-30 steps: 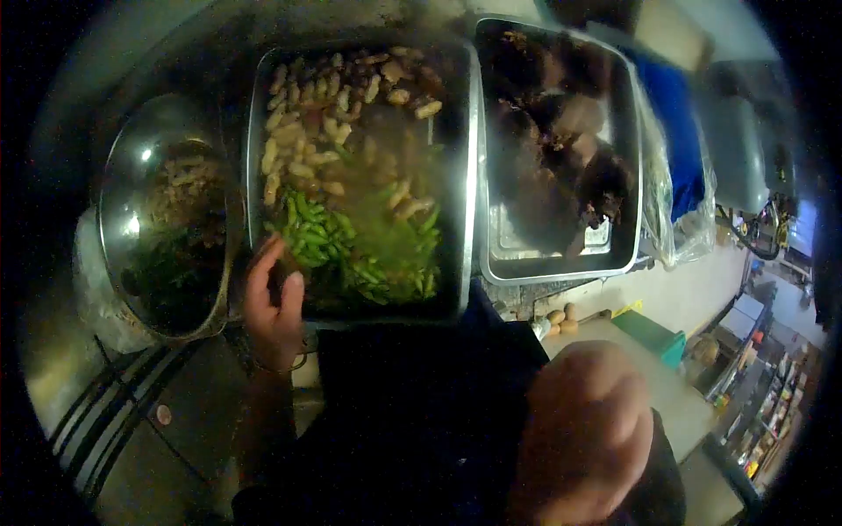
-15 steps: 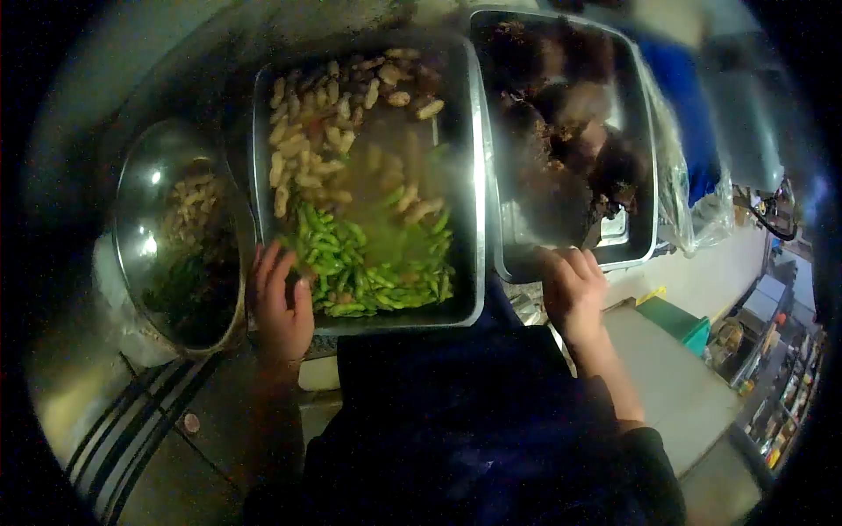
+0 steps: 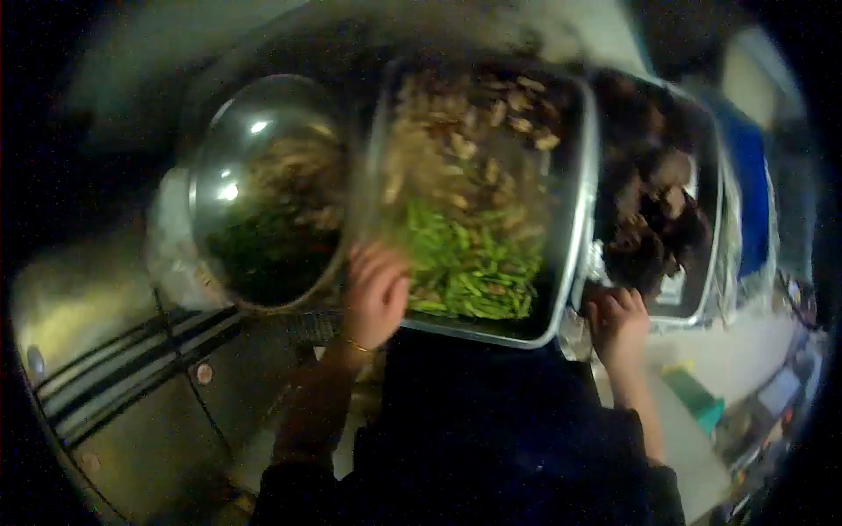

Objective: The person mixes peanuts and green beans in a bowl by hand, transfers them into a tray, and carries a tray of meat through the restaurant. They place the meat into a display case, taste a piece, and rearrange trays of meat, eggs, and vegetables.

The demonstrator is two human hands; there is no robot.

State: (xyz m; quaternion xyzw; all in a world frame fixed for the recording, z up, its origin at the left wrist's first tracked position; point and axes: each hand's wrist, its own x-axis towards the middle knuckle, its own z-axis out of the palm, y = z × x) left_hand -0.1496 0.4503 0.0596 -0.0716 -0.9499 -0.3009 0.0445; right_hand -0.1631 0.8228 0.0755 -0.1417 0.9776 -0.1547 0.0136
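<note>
A steel tray (image 3: 574,263) holds peanuts in shells at the far end and green soybean pods (image 3: 469,263) at the near end, in brownish liquid. My left hand (image 3: 375,294) grips the tray's near left corner. My right hand (image 3: 618,324) holds the near right corner, between this tray and the one beside it. The view is blurred by motion.
A round steel bowl (image 3: 210,184) with peanuts and dark greens sits left of the tray. A second steel tray (image 3: 715,254) with dark food is on the right, next to blue plastic. Metal cabinet fronts lie at lower left, a counter at lower right.
The view has swung so the trays sit further right. My right hand moved from the second tray's rim to the near right corner of the bean tray. My left hand stays on the left corner.
</note>
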